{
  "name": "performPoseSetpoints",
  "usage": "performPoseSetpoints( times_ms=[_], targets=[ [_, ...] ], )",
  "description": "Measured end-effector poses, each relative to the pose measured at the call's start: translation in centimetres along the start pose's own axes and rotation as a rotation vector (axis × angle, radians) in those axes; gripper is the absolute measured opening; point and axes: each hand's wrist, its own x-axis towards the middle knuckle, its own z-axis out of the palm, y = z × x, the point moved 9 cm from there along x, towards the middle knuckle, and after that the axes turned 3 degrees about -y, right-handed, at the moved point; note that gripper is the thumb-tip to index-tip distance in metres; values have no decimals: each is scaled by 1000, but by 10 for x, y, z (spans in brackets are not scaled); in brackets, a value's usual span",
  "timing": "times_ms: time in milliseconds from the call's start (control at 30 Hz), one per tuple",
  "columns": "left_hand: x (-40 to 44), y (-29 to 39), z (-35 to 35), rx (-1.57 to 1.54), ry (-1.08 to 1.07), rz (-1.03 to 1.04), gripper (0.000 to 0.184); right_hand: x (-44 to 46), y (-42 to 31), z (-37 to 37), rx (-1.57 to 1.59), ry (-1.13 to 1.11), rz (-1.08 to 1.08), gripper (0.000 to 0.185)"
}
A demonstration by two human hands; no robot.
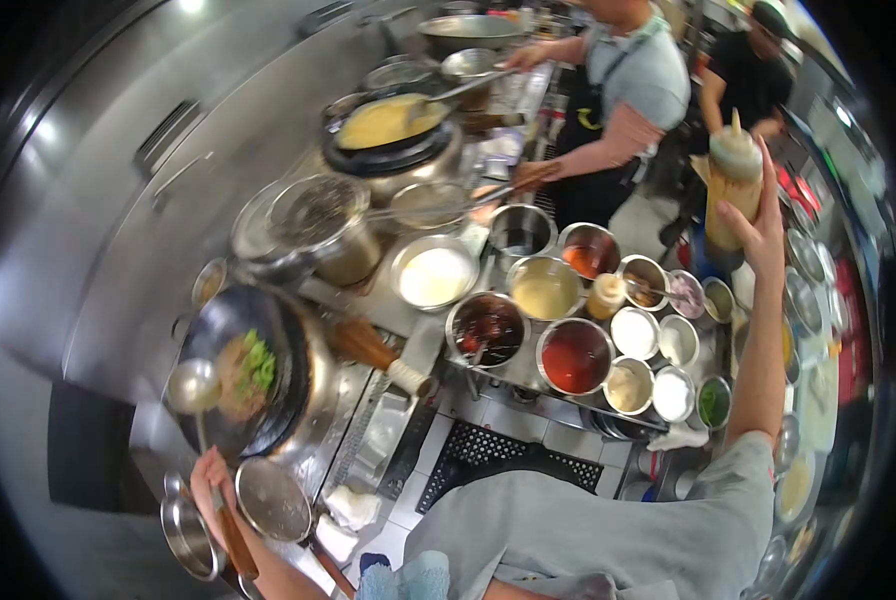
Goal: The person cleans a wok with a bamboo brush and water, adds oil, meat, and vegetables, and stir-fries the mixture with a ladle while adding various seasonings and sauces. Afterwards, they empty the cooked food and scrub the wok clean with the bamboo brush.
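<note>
My left hand (211, 476) is closed around the handle of a ladle (194, 387), whose wooden end extends back along my forearm. The ladle's bowl is over the left side of a dark wok (203, 330), beside brownish food with chopped green pieces (256, 368). Far to the right, my right hand (760, 222) grips a squeeze bottle (736, 185) of brownish-yellow sauce. The bottle is raised with its nozzle pointing up. Below this arm stand metal tubs, among them red sauce (575, 357), dark sauce (487, 329) and white contents (635, 332).
A strainer (273, 498) lies close to my left hand. Behind my wok are a pot (338, 230) and another wok of yellow liquid (393, 122), worked by a co-worker (628, 90). A second person (753, 70) stands farther back. A black perforated mat (498, 460) covers part of the floor.
</note>
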Motion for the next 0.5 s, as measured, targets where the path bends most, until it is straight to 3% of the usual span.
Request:
performPoseSetpoints(
  times_ms=[33,100,133,167,233,367,500],
  targets=[
    [-7,-4,6,-66,61,-39,6,13,-12,39,19,-77,-37,85],
    [-16,-21,16,-230,-67,-212,7,27,-46,133,36,-245,-139,87],
    [-11,-23,3,-184,-20,-148,6,27,-75,188,38,-333,-207,88],
    [-14,-34,8,-352,-111,-194,9,22,-100,246,238,-473,-149,89],
    [-28,-33,19,-172,-82,-109,24,5,-155,350,240,-678,-281,91],
    [-41,-38,44,-166,-89,-75,22,-60,-250,521,311,-1118,-494,88],
    [-46,-44,52,-233,-129,-72,17,-126,-309,633,-145,-1348,-756,84]
  ],
)
